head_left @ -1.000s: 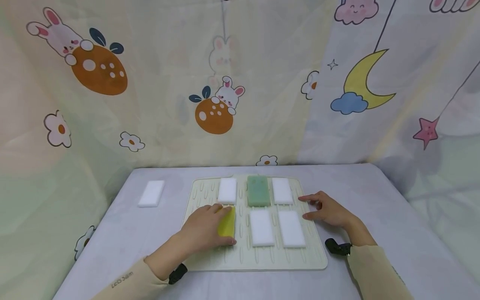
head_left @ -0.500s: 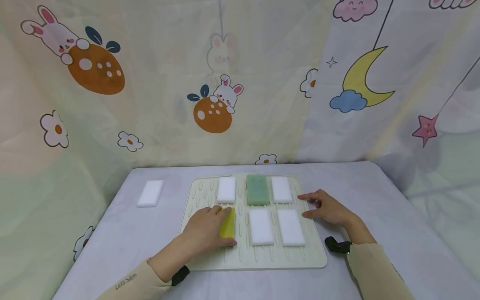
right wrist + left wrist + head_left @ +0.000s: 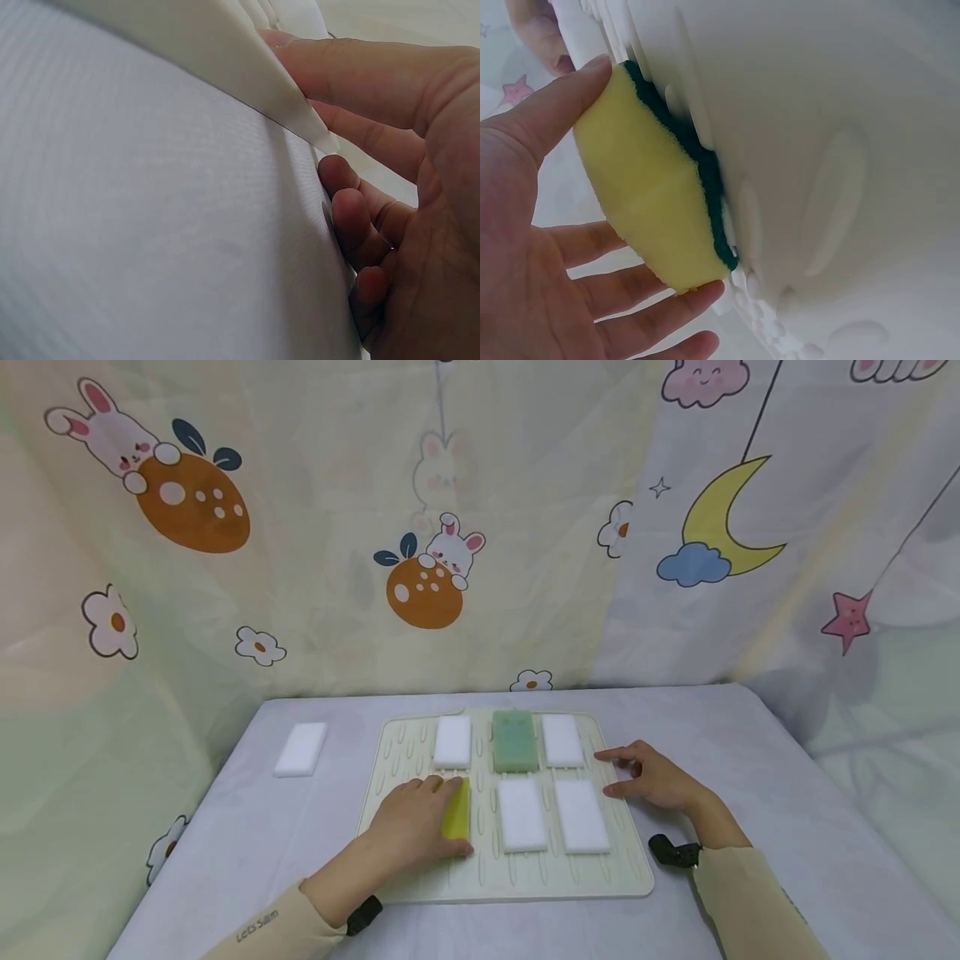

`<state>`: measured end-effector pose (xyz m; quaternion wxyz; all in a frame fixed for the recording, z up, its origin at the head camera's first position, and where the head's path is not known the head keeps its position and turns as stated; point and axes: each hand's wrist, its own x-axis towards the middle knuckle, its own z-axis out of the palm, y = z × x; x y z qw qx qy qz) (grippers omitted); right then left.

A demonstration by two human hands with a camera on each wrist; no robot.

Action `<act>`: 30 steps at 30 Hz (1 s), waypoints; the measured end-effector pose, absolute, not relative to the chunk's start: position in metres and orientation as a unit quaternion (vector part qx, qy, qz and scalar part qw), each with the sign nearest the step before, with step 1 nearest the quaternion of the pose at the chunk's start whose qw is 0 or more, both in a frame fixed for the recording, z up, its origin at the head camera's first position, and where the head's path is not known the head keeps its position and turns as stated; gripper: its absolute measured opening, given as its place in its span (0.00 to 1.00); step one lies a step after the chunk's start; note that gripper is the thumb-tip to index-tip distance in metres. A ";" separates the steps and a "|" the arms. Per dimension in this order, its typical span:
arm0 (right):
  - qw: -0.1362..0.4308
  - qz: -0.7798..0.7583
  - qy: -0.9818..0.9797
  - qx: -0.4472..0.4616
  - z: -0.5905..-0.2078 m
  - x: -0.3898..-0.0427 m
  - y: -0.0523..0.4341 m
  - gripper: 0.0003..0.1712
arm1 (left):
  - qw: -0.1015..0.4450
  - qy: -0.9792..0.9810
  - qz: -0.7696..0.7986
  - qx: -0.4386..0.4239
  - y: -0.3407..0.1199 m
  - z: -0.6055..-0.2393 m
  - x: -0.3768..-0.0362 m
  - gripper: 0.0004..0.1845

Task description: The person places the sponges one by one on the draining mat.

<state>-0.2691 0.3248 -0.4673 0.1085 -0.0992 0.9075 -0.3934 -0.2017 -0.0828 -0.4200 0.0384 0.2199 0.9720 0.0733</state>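
Observation:
My left hand (image 3: 408,822) holds a yellow sponge (image 3: 649,180) between thumb and fingers, at the left front of a cream ridged mat (image 3: 480,878). The sponge has a dark green scouring layer, which faces down against the mat in the left wrist view. The hand covers much of it in the head view. At the mat's right edge rests my right hand (image 3: 660,781), thumb and index finger extended onto the rim, the other fingers loosely curled with nothing in them. Beside the yellow sponge lie two white sponge blocks (image 3: 522,814); a green sponge (image 3: 514,741) sits at the back.
Two more white blocks flank the green sponge, one at its left (image 3: 452,742) and one at its right (image 3: 562,740). Off the mat, another white block (image 3: 301,749) lies on the cloth-covered table (image 3: 247,827). A printed curtain (image 3: 315,560) hangs behind.
The head view shifts slightly. My left hand edges a little to the right over the yellow sponge, covering more of it. My right hand stays at the mat's edge.

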 end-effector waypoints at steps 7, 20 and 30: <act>0.108 -0.394 0.908 -0.092 -0.468 -0.268 0.324 0.39 | 0.036 0.970 0.086 0.223 -0.086 -0.423 -0.202 0.51; 0.108 -0.395 0.908 -0.093 -0.467 -0.267 0.323 0.39 | 0.040 0.972 0.114 0.202 -0.087 -0.420 -0.201 0.56; 0.107 -0.392 0.909 -0.094 -0.467 -0.268 0.324 0.39 | 0.026 0.975 0.114 0.188 -0.097 -0.412 -0.205 0.55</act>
